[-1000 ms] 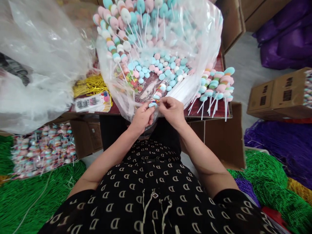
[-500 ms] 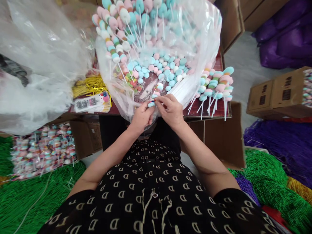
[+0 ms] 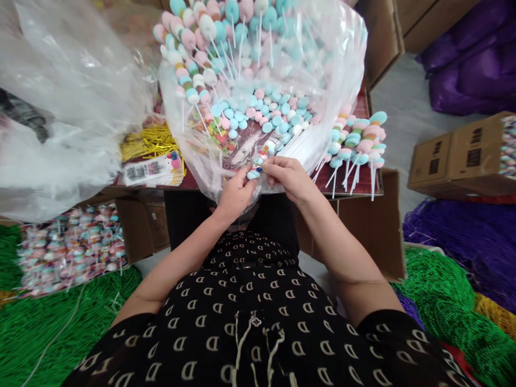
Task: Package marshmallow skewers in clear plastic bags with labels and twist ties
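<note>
Left grip (image 3: 236, 196) and right grip (image 3: 287, 179) at candy-filled plastic bag (image 3: 189, 166)

One camera worn on the person's head looks forward and down past their chest (image 3: 250, 285), close above the left hand (image 3: 236, 196) and right hand (image 3: 288, 180).

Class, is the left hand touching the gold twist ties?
Apart: the head view shows a plain gap between the left hand and the gold twist ties.
</note>
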A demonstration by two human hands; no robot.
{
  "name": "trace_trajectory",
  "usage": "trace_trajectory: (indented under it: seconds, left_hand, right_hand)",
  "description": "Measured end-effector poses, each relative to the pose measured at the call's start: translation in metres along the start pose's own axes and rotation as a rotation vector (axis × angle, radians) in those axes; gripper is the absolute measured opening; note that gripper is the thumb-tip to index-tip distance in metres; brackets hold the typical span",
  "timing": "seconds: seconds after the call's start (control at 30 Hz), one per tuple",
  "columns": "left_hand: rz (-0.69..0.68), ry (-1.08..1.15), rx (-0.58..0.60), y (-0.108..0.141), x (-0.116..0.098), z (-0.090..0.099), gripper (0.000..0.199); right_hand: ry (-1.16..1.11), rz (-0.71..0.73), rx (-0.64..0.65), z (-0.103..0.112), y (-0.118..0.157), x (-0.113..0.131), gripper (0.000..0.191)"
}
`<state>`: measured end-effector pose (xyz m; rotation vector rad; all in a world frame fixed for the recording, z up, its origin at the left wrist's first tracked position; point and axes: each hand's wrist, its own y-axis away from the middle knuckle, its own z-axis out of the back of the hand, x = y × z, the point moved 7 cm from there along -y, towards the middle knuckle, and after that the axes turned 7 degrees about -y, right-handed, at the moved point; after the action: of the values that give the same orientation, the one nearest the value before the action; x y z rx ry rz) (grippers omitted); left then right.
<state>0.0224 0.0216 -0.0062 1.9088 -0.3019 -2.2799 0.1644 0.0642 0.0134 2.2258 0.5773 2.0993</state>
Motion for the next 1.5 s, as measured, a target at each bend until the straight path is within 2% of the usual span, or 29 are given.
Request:
trace_trajectory:
  seconds: [0.17,0.27,0.33,0.4,0.5,0.6,0.77,0.93,1.13,1.5]
  left_hand:
    - [0.147,0.206,0.113,0.004,-0.001,-0.008,0.035]
    - [0.183,0.245,0.126,0.004,-0.002,-0.01,0.025]
    - [0.191,0.246,0.108,0.003,-0.002,-0.009,0.021]
    - [0.2,0.257,0.088,0.002,-0.001,-0.008,0.019]
    - [0.217,0.279,0.074,0.002,-0.002,-0.008,0.017]
    - [0.223,0.294,0.068,0.003,-0.004,-0.009,0.017]
    - [0.214,0.315,0.051,0.004,-0.004,-0.01,0.016]
    - [0.219,0.33,0.029,0.003,-0.001,-0.009,0.018]
    - [0.195,0.278,0.004,0.002,0.0,-0.009,0.026]
    - [0.171,0.262,-0.016,0.0,0.003,-0.01,0.022]
  right_hand:
    - [-0.07,-0.046,-0.019,0.001,-0.002,-0.003,0.026]
    - [-0.007,-0.002,-0.042,0.0,0.001,-0.003,0.024]
    - [0.084,0.119,-0.109,0.002,0.005,0.001,0.017]
    - [0.198,0.298,-0.208,0.003,0.012,0.007,0.009]
    - [0.418,0.534,-0.297,-0.002,0.025,0.013,0.006]
    - [0.621,0.634,-0.31,-0.01,0.031,0.012,0.008]
    - [0.774,0.669,-0.323,-0.015,0.031,0.013,0.015]
    - [0.851,0.622,-0.335,-0.016,0.028,0.013,0.019]
    - [0.904,0.625,-0.352,-0.019,0.026,0.013,0.019]
    - [0.906,0.597,-0.425,-0.019,0.021,0.009,0.016]
